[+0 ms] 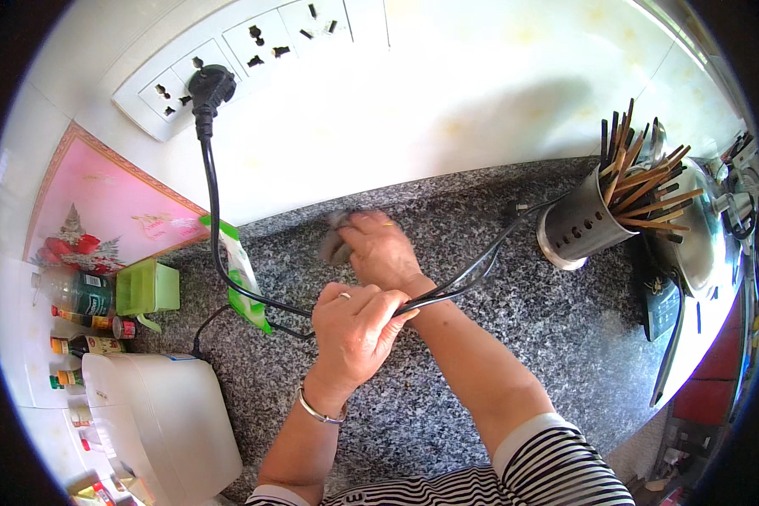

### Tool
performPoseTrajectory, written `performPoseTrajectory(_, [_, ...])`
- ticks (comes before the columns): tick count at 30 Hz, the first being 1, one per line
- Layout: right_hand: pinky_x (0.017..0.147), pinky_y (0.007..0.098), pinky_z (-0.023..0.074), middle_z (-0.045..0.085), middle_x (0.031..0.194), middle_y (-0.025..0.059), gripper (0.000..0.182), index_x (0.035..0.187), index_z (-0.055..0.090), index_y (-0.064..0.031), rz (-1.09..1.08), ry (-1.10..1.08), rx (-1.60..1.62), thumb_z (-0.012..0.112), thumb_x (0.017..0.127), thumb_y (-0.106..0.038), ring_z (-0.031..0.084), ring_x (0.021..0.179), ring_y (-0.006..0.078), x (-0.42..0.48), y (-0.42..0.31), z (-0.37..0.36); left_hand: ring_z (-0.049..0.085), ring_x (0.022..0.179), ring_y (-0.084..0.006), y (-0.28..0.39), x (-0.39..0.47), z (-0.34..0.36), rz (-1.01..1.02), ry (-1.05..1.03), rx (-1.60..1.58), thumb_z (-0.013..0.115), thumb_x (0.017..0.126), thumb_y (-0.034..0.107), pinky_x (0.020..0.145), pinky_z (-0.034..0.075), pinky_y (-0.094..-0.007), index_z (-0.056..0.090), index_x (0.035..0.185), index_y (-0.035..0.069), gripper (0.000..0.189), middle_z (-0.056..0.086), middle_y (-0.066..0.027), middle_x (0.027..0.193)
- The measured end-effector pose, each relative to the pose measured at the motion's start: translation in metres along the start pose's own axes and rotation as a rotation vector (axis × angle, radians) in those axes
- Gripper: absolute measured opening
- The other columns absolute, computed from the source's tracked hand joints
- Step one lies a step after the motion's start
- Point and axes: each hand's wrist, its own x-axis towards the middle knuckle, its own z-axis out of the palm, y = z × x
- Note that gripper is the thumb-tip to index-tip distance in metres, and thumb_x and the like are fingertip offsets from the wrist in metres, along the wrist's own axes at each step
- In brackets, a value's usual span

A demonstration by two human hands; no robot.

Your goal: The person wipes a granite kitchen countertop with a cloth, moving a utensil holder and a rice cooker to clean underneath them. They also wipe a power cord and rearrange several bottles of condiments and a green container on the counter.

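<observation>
My left hand grips the black power cables and holds them above the speckled granite countertop. One cable runs up to a black plug in the wall socket panel. Beyond it, my right hand presses a grey cloth to the counter near the back edge; hand and cloth are blurred. My right forearm passes beneath the cables. Just left of the hands, a green and white plastic packet stands behind the cable.
A metal holder full of chopsticks tilts in view at the right, beside a lidded pan on a black cooker. Leftward are a white plastic box, a green container, several bottles and a pink picture board.
</observation>
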Motion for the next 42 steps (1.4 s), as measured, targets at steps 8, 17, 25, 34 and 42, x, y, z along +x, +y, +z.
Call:
performPoseTrajectory(8, [0.115, 0.0459, 0.0356, 0.063, 0.127, 0.0131, 0.042, 0.119, 0.068, -0.0117, -0.284, -0.423, 0.261, 0.069, 0.077, -0.011, 0.05, 0.132, 0.033, 0.015, -0.035, 0.033, 0.058, 0.06, -0.021, -0.001, 0.004, -0.003, 0.029, 0.015, 0.025, 0.078, 0.077, 0.02, 0.062, 0.04, -0.0344, 0.066, 0.083, 0.01, 0.016, 0.059, -0.0008, 0.066])
performPoseTrajectory(17, [0.101, 0.0447, 0.0462, 0.067, 0.113, 0.0093, 0.027, 0.103, 0.07, -0.0097, -0.163, -0.878, 0.479, 0.066, 0.077, -0.014, 0.059, 0.117, 0.0288, -0.094, -0.087, -0.039, 0.058, 0.059, -0.0235, -0.008, 0.007, -0.009, -0.004, -0.069, 0.073, 0.076, 0.081, 0.02, 0.061, 0.04, -0.0366, 0.065, 0.084, 0.009, 0.015, 0.061, -0.0032, 0.068])
performPoseTrajectory(25, [0.111, 0.0448, 0.0418, 0.067, 0.121, 0.0106, 0.03, 0.102, 0.074, -0.0086, -0.124, -0.704, 0.741, 0.062, 0.075, -0.004, 0.058, 0.123, 0.0311, -0.172, -0.093, -0.093, 0.06, 0.067, -0.0265, -0.021, -0.007, 0.012, -0.084, -0.211, 0.114, 0.067, 0.091, 0.027, 0.067, 0.04, -0.039, 0.065, 0.088, 0.008, 0.019, 0.063, -0.0053, 0.074])
performPoseTrajectory(34, [0.107, 0.0383, 0.0444, 0.063, 0.13, 0.0155, 0.052, 0.115, 0.072, -0.0052, 0.602, -0.609, 0.891, 0.046, 0.071, 0.005, 0.061, 0.118, 0.0271, -0.113, -0.069, -0.165, 0.057, 0.114, -0.0343, -0.008, -0.062, -0.013, -0.096, -0.124, 0.107, 0.075, 0.082, 0.006, 0.098, 0.044, -0.0437, 0.054, 0.137, 0.007, 0.059, 0.06, -0.0141, 0.127])
performPoseTrajectory(42, [0.117, 0.049, 0.0335, 0.062, 0.128, 0.015, 0.043, 0.115, 0.069, -0.0069, 0.077, -0.414, 0.212, 0.06, 0.074, 0.0, 0.049, 0.132, 0.0348, -0.176, -0.046, -0.134, 0.06, 0.109, -0.0331, 0.035, -0.169, -0.026, -0.301, -0.144, -0.074, 0.064, 0.089, 0.005, 0.095, 0.048, -0.0411, 0.063, 0.123, 0.005, 0.034, 0.065, -0.0146, 0.118])
